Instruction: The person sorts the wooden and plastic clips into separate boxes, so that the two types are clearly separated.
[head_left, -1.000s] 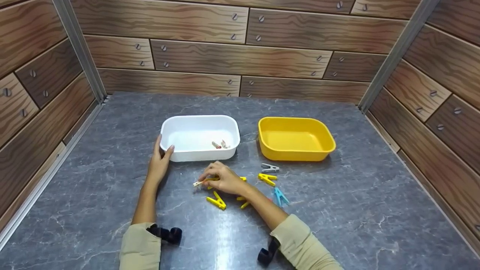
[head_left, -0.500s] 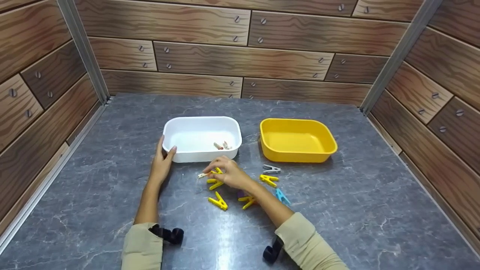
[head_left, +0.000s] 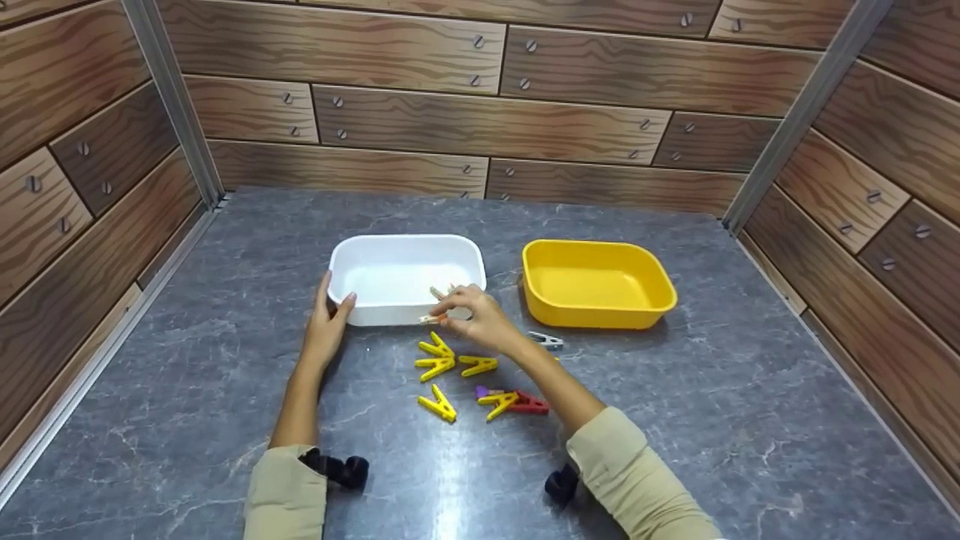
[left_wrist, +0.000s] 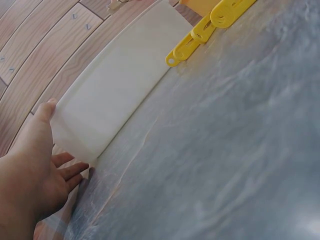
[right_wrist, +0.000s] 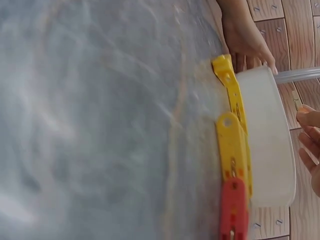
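Observation:
A small pale wooden clothespin is pinched between the thumb and fingers of my right hand, just in front of the white tub's near wall, towards its right end. My left hand holds the white tub at its near left corner, thumb on the front wall and fingers along the side. Small wooden clothespins lie inside that tub, partly hidden by my right hand. In the right wrist view the pinched clothespin stands out past the fingertips, above the tub's rim.
Yellow plastic clothespins lie scattered in front of the white tub. A red clothespin and a purple one lie by another yellow clothespin. A grey clothespin is partly behind my right forearm. To the right stands a yellow tub.
My right hand has carried the wooden clothespin up and right, from among the yellow clothespins to the white tub's front wall. My forearm now covers the blue clothespin. The left hand keeps its hold.

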